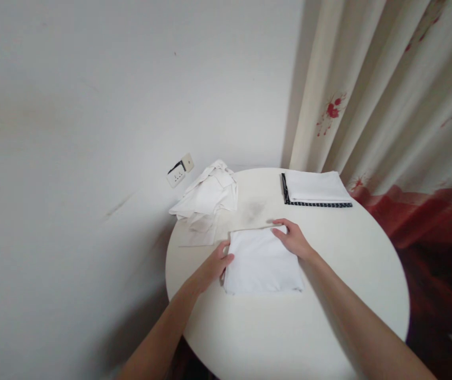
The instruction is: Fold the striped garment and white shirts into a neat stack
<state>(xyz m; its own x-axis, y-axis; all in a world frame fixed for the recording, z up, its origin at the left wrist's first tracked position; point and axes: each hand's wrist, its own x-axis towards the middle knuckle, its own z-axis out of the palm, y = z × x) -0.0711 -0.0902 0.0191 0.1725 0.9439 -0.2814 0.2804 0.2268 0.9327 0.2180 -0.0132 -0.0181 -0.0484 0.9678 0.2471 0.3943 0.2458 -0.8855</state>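
Note:
A white cloth (263,264), folded into a rough rectangle, lies on the round white table (352,258) in front of me. My left hand (215,263) holds its left edge, with the thumb on top and the other fingers partly hidden at the side. At the far right corner, my right hand (292,238) pinches the cloth between the thumb on top and the fingers behind the far edge. The cloth's near edge shows slightly uneven layers.
A crumpled pile of white cloth (210,192) sits at the table's back left, against the wall with a socket (176,175). Back right, a folded white cloth (317,186) rests on a dark patterned one (321,204). A curtain (368,105) hangs behind the right side.

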